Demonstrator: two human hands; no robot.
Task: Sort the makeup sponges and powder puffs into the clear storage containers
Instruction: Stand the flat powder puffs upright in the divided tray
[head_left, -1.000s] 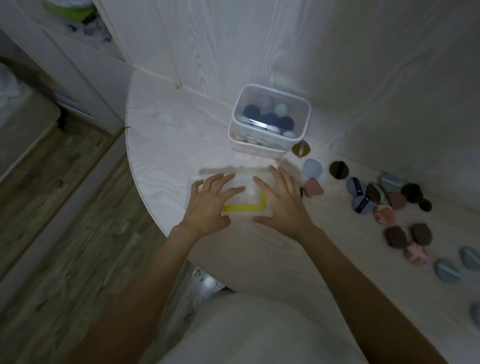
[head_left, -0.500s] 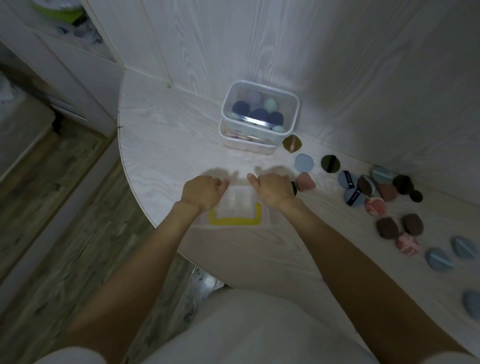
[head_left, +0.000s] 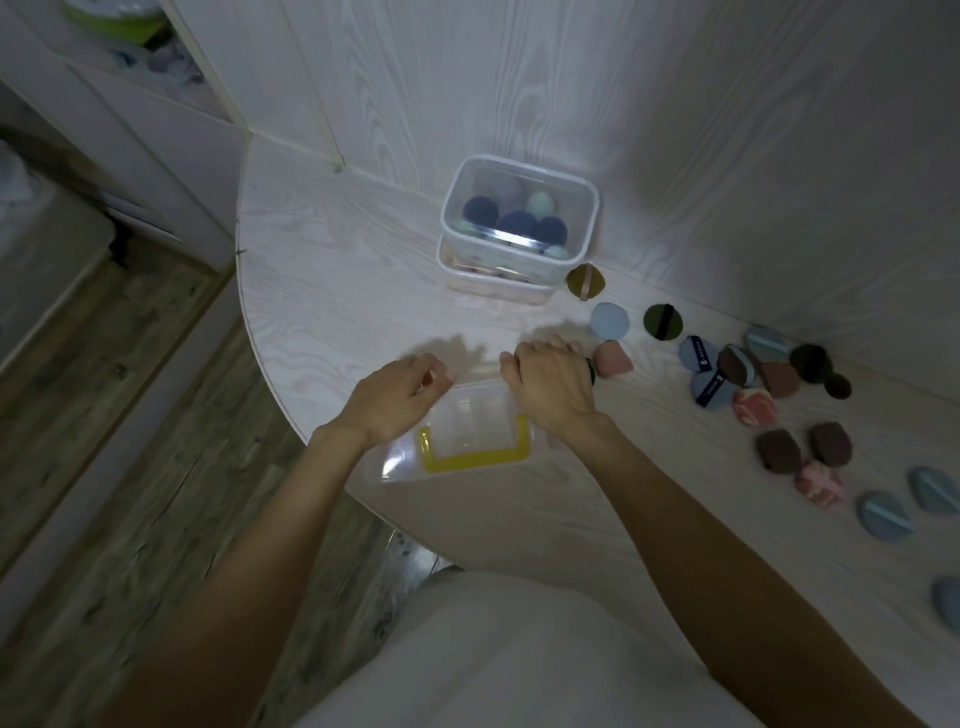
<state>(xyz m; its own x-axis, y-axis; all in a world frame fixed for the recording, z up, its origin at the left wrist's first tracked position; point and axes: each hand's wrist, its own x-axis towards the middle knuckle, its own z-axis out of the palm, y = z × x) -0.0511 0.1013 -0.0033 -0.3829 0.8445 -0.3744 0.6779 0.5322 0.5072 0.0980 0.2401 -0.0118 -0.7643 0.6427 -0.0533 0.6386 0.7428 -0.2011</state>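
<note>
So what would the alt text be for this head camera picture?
Two hands, left and right, grip the far edge of a clear lid with a yellow seal on a pale table. Behind stand two stacked clear boxes of sponges; loose puffs lie to the right.

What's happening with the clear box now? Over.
Left hand and right hand both grip the yellow-sealed clear box. Puffs lie loose at right. Nothing blocking.
</note>
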